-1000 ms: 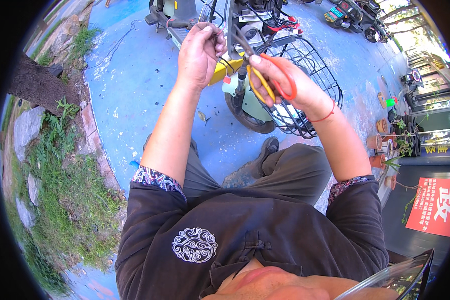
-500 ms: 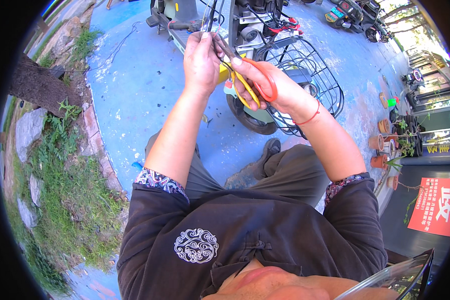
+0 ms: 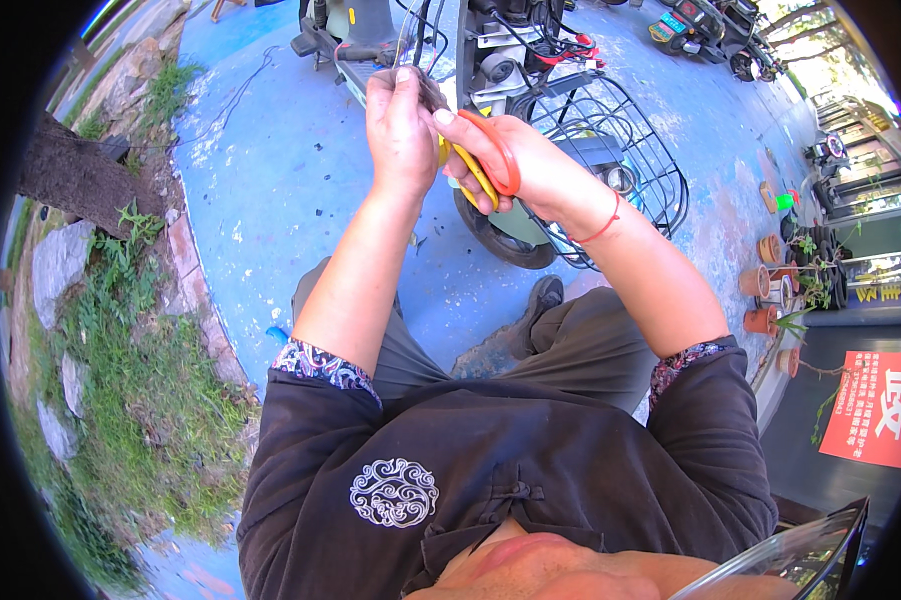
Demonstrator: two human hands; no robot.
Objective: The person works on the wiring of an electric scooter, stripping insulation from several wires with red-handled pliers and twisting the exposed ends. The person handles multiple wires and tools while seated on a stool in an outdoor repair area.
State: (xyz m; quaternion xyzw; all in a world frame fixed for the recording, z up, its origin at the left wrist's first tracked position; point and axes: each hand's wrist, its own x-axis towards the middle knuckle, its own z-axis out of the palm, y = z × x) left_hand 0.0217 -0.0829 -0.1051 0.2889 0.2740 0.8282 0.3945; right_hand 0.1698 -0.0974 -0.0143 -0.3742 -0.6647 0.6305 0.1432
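My left hand (image 3: pixel 400 130) is closed, thumb uppermost, around thin wires (image 3: pixel 406 45) that run up toward an electric scooter (image 3: pixel 370 35). Right beside it, my right hand (image 3: pixel 510 160) grips a tool with yellow handles (image 3: pixel 480 178), which looks like pliers. An orange loop (image 3: pixel 505 155), like a scissors handle, hooks around the base of my right thumb. Dark metal (image 3: pixel 432 96) shows between the two hands, but its tip and the wire ends are hidden by my fingers.
A black wire basket (image 3: pixel 620 150) and a wheel (image 3: pixel 505 240) are just beyond my right hand. Red cable clamps (image 3: pixel 575 50) lie among black cables. Potted plants (image 3: pixel 770 290) line the right; a tree trunk (image 3: pixel 85 175) and rocks (image 3: pixel 62 265) border the left.
My right hand has moved left and slightly up, closer to my left hand, bringing the yellow-handled pliers and orange loop along. My left hand has barely moved.
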